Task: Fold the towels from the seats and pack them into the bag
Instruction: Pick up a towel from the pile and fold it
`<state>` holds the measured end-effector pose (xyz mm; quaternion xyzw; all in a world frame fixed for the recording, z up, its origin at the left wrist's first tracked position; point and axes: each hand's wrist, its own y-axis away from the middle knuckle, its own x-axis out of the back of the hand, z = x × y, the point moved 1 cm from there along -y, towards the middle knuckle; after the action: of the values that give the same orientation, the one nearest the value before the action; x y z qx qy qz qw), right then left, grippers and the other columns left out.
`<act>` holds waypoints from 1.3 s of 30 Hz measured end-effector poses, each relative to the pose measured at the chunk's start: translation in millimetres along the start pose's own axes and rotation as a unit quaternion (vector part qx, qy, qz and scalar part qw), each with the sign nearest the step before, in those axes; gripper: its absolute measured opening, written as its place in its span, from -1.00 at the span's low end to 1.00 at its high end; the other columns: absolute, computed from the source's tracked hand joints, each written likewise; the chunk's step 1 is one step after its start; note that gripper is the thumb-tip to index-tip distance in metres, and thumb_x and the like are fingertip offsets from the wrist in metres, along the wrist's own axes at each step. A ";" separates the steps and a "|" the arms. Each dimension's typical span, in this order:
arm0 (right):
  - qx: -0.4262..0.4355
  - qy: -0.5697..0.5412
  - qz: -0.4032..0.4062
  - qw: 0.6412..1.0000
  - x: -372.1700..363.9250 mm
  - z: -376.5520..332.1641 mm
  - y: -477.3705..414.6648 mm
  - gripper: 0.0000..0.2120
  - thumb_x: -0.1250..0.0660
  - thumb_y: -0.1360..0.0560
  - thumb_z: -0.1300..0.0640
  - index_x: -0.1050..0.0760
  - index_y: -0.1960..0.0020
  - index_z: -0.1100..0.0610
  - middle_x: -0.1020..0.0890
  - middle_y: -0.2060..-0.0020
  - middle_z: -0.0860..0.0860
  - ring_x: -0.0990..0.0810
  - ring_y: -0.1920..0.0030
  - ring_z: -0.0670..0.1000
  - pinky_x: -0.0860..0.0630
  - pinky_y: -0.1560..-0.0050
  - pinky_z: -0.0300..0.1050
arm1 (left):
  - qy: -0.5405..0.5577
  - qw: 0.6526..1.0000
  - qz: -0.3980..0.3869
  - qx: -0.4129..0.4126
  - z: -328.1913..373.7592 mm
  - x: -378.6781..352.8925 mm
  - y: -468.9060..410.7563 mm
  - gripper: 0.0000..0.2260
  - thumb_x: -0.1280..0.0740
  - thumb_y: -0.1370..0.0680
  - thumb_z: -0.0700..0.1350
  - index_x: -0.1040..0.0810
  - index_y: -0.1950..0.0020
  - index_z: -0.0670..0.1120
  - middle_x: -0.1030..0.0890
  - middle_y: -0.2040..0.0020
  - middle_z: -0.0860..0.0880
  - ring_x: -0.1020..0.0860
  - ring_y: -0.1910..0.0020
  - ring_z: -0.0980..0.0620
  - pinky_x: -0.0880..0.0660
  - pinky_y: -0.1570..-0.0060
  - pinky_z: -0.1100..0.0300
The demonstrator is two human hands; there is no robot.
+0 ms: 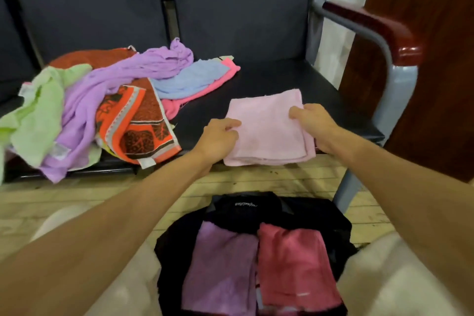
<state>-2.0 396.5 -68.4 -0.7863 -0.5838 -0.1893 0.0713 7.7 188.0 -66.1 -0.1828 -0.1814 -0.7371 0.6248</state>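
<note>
A folded light pink towel (pixel 269 128) lies on the right black seat (pixel 269 77), near its front edge. My left hand (pixel 220 136) grips the towel's left edge with curled fingers. My right hand (pixel 311 123) holds its right side, fingers bent over the top layer. On the left seat lies a loose pile of unfolded towels (pixel 102 110): green, purple, orange patterned, blue and bright pink. Below, between my knees, an open black bag (pixel 256 213) holds a folded purple towel (pixel 223 269) and a folded red-pink towel (pixel 295 264) side by side.
A grey metal armrest with a dark red wooden top (pixel 379 31) bounds the seat on the right. A brown wooden panel (pixel 423 72) stands behind it. The floor (pixel 64 200) between seats and bag is light wood.
</note>
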 end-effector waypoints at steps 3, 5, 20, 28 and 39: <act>0.053 0.110 -0.018 0.992 -5.7 -8.0 11.2 -0.91 -0.24 -0.57 0.09 -0.42 -0.06 0.06 -0.54 0.10 -0.04 -0.55 0.09 0.00 -0.48 0.12 -0.11 | 0.118 0.992 0.015 0.035 -11.1 1.7 9.4 -0.65 -0.15 -0.59 -0.31 -0.48 -0.34 -0.13 -0.47 -0.29 -0.02 -0.45 -0.16 0.04 -0.40 -0.16 0.23; 0.064 0.153 -0.026 0.986 -7.5 -16.4 21.3 -0.84 -0.23 -0.58 0.09 -0.44 -0.14 0.06 -0.56 0.03 -0.01 -0.57 0.06 0.01 -0.50 0.08 -0.08 | 0.144 0.988 0.021 0.047 -16.4 2.0 16.7 -0.65 -0.16 -0.59 -0.30 -0.47 -0.35 -0.13 -0.46 -0.26 -0.01 -0.45 -0.16 0.03 -0.40 -0.14 0.21; 0.019 -0.075 -0.033 0.996 -53.9 -57.8 118.7 -0.81 -0.18 -0.52 0.11 -0.28 0.26 0.09 -0.35 0.36 0.06 -0.37 0.25 0.09 -0.33 0.15 -0.02 | 0.455 0.844 -0.151 0.239 -50.8 16.6 88.2 -0.79 -0.25 -0.54 -0.04 -0.57 -0.04 -0.14 -0.60 0.12 -0.11 -0.55 0.15 -0.09 -0.50 0.04 0.09; 0.001 -0.058 0.007 0.998 -64.9 -7.7 147.1 -0.84 -0.17 -0.55 0.21 -0.46 0.17 0.18 -0.50 0.31 -0.02 -0.45 0.32 -0.04 -0.36 0.46 -0.27 | 0.354 0.909 -0.033 0.216 -83.7 35.7 91.7 -0.74 -0.29 -0.53 -0.15 -0.53 -0.18 -0.19 -0.62 -0.07 -0.19 -0.59 0.04 -0.14 -0.51 0.03 0.03; 0.004 0.179 -0.097 0.979 -125.8 146.8 151.1 -0.61 -0.20 -0.60 0.12 -0.29 -0.41 0.11 -0.57 -0.19 0.08 -0.52 -0.20 0.18 -0.39 -0.01 -0.08 | -0.052 0.984 -0.025 0.168 -167.9 -15.3 99.8 -0.65 -0.09 -0.66 -0.03 -0.32 -0.43 -0.06 -0.51 -0.26 -0.15 -0.51 -0.13 -0.12 -0.45 -0.07 0.08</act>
<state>141.2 286.8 -234.5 -0.6790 -0.6360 -0.3302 0.1593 101.3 102.5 -215.4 -0.1087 -0.3399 -0.7010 0.6174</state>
